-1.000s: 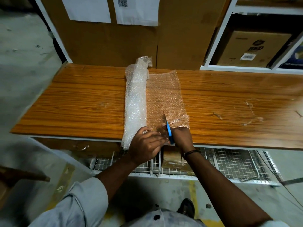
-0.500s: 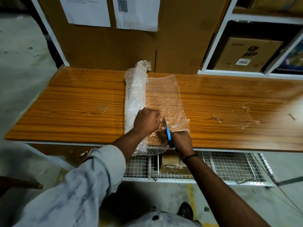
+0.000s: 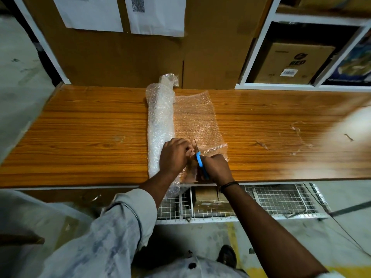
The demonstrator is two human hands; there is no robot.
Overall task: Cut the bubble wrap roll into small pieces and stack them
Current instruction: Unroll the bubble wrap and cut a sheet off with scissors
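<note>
A clear bubble wrap roll (image 3: 160, 119) lies front to back across the wooden table (image 3: 80, 137). An unrolled sheet (image 3: 197, 119) of it spreads flat to the right. My right hand (image 3: 215, 167) grips blue-handled scissors (image 3: 199, 160) at the sheet's near edge, blades pointing away from me into the wrap. My left hand (image 3: 174, 155) lies curled on the wrap just left of the blades, fingers pinching the sheet beside the cut. The near end of the roll hangs over the table's front edge.
Cardboard panels with taped papers (image 3: 156, 15) stand behind the table. A white shelf at the back right holds a cardboard box (image 3: 291, 63). A wire rack (image 3: 261, 201) sits below the table's front edge. Tape scraps (image 3: 297, 127) lie on the table's right part.
My left hand moved from the table's front edge up onto the wrap beside the scissors. The scissors advanced slightly further into the sheet.
</note>
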